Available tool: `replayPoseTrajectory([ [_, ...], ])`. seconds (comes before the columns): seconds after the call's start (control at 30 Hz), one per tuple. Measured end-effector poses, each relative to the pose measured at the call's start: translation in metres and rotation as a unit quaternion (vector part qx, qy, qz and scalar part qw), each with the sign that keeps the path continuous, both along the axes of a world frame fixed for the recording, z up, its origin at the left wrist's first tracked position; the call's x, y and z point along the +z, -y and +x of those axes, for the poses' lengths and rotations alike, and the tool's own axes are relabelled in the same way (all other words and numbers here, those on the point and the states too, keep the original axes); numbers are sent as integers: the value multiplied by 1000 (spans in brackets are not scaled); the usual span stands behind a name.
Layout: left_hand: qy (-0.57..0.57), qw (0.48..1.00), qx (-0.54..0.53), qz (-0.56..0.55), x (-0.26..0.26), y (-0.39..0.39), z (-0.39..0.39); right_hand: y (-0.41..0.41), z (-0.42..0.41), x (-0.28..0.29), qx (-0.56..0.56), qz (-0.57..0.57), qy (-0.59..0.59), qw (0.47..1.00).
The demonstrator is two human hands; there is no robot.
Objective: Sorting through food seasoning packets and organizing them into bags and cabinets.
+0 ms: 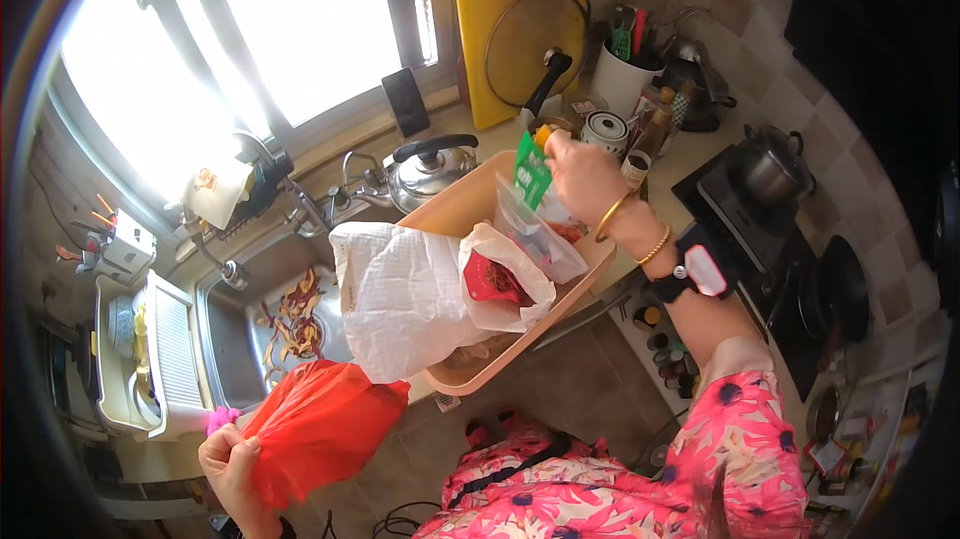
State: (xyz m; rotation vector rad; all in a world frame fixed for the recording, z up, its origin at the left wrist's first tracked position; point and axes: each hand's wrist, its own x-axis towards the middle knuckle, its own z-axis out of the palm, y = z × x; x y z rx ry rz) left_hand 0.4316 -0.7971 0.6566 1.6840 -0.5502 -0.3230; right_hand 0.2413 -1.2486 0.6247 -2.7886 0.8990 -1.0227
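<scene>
My left hand (236,464) grips the gathered edge of a red plastic bag (322,419) at the lower left, in front of the sink. My right hand (589,175) is shut on the top of a green and clear food packet (532,171) at the far end of a peach plastic bin (450,215). In the bin stand a large white paper bag (409,291), a smaller crumpled white bag (544,291) with a red packet (487,276) inside, and a translucent zip bag (544,239). The packet's lower part is partly hidden behind the zip bag.
Peelings (300,314) lie in the steel sink (225,344). A kettle (431,179) stands behind the bin. Bottles (656,122), a white lidded jar (605,132) and a utensil holder (622,81) are beyond my right hand. A pot (772,167) sits on the hob at right.
</scene>
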Motion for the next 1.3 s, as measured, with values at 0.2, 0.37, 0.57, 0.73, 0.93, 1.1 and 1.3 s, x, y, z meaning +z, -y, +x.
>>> replayPoseTrajectory([
  [0.2, -39, 999, 15, -19, -7, 12, 8, 7, 15, -5, 1, 51, -50, 997],
  [0.37, -40, 999, -1, -1, -17, 9, 20, -3, 20, -11, -34, 59, -58, 996],
  [0.57, -48, 998, -30, -2, -13, 17, 22, -5, 11, 0, -62, 34, -100, 993],
  [0.73, -28, 998, -37, 48, -7, 26, 22, -16, 28, -25, -46, 102, -165, 980],
  [0.93, -34, 994, -22, 98, -15, 39, 23, -27, 12, 23, 87, 62, -72, 992],
  [1.1, -39, 992, 21, 114, -9, 35, 15, -116, 14, 74, 274, 204, 80, 936],
  [1.3, -41, 994, -13, 104, -6, 17, 22, -211, 36, 53, 523, 335, 11, 784],
])
